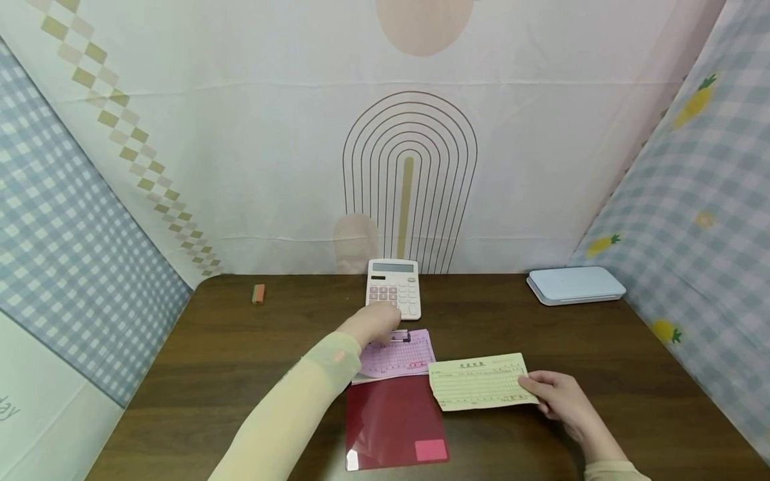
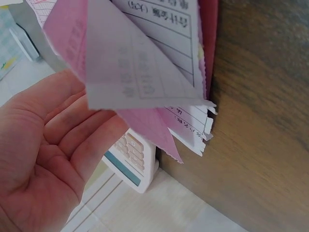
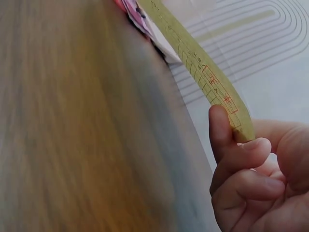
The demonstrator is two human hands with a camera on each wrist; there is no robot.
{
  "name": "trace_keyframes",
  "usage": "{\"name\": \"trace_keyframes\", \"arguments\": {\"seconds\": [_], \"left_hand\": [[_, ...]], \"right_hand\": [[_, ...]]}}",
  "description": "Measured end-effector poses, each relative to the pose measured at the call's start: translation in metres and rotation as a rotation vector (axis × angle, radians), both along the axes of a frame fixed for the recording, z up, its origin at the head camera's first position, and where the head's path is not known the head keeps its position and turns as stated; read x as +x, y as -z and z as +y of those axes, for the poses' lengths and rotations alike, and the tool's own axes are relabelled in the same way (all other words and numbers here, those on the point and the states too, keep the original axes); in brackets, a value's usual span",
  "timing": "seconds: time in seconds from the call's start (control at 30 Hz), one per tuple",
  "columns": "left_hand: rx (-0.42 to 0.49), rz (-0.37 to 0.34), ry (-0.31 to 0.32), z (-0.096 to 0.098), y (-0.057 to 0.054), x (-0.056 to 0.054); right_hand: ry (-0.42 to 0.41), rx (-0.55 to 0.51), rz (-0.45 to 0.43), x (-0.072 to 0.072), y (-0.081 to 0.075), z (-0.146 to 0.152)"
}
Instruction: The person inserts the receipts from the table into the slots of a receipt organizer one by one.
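Note:
On the desk lies a dark red clipboard [image 1: 394,417] with a pink label, its upper part covered by pink and white form sheets [image 1: 409,354] under a metal clip [image 1: 400,337]. My left hand [image 1: 375,323] is over the sheets at the clip. In the left wrist view, the loosely extended fingers [image 2: 79,123] reach behind turned-up pink and white sheets [image 2: 140,72], which hide their tips. To the right, my right hand [image 1: 559,397] pinches the right edge of a yellow printed form slip [image 1: 481,384], seen nearly edge-on in the right wrist view.
Behind the clipboard, a white calculator [image 1: 394,284] stands close to the patterned backdrop [image 1: 289,167]. A small orange-and-green eraser-like block [image 1: 259,294] sits at the back left, and a pale blue flat case [image 1: 576,285] at the back right. Cloth walls border the brown wooden desk [image 1: 240,347].

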State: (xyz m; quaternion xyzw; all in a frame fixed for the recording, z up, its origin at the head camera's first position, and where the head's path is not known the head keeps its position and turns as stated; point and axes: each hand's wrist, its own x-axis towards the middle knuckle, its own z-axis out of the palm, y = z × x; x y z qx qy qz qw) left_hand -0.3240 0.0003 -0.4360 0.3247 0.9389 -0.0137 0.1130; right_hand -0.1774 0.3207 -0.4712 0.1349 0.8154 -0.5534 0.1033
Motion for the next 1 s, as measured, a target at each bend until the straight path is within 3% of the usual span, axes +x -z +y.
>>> {"name": "trace_keyframes", "arguments": {"seconds": [0.43,1.0], "left_hand": [[0.018,-0.01,-0.007,0.0,-0.001,0.002],[0.024,-0.014,-0.005,-0.001,0.001,0.001]], "right_hand": [[-0.026,-0.031,0.02,-0.013,0.002,-0.032],[-0.034,0.002,0.045,-0.027,0.008,-0.09]]}}
